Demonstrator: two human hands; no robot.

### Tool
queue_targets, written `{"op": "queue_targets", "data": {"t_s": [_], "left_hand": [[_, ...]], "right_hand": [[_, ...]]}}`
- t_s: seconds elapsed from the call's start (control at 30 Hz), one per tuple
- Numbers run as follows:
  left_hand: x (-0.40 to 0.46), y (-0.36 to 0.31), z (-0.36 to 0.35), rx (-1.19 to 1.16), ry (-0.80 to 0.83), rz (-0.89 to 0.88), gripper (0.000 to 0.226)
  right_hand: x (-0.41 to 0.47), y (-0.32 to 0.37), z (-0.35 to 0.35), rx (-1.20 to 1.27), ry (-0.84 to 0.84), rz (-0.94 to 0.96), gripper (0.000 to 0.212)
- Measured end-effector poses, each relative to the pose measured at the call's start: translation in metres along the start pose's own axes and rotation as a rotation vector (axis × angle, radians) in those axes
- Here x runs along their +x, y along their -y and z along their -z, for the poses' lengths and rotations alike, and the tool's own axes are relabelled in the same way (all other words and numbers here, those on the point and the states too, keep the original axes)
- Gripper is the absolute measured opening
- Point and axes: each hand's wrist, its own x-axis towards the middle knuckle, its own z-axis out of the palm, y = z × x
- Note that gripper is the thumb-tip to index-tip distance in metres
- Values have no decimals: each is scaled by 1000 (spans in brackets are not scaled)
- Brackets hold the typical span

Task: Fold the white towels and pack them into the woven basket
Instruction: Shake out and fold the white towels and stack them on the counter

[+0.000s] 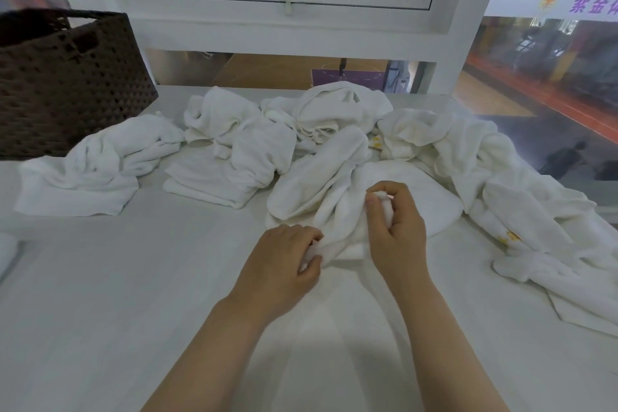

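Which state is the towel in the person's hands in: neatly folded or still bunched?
Bunched, not folded. The towel lies crumpled; left hand and right hand each pinch part of it.

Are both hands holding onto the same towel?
Yes, the left hand pinches the near end of the towel and the right hand grips a bunch of it higher up.

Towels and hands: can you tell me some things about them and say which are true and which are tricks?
1. Both hands, left hand and right hand, hold the same white towel. True.
2. The woven basket sits at the far right. False: it sits at the far left.
3. The basket is white. False: it is dark brown.
4. Crumpled towels lie on the table. True.
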Motion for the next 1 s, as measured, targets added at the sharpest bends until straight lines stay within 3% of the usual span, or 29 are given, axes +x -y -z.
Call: {"op": "queue_targets", "data": {"t_s": [0.13,0.23,0.33,0.47,0.6,0.73,0.83,0.9,1.0], "left_hand": [[-3,8,-2,6,8,40,4],[-2,0,8,-159,-75,187,11],[-4,-13,19,-362,-108,193,17],[-2,-11,29,-588,-119,204,32],[-1,-2,28,-671,-173,282,42],[3,10,18,-522,-283,301,40],[2,19,11,-541,-144,323,42],[2,27,3,-418,-64,320,48],[4,28,1,-76,-176,225,4]], "right_hand": [[3,-16,8,-120,-13,-144,10],[-1,-18,6,-186,186,-171,15],[-10,-11,-5,-152,423,-95,15],[-15,-6,-14,11,658,-59,45],[-15,-13,-16,-197,717,-48,62],[-23,-23,-29,-328,669,65,31],[-25,-23,-32,-310,636,49,23],[-25,-22,-30,-292,578,36,19],[-24,-23,-26,-257,502,49,22]]}}
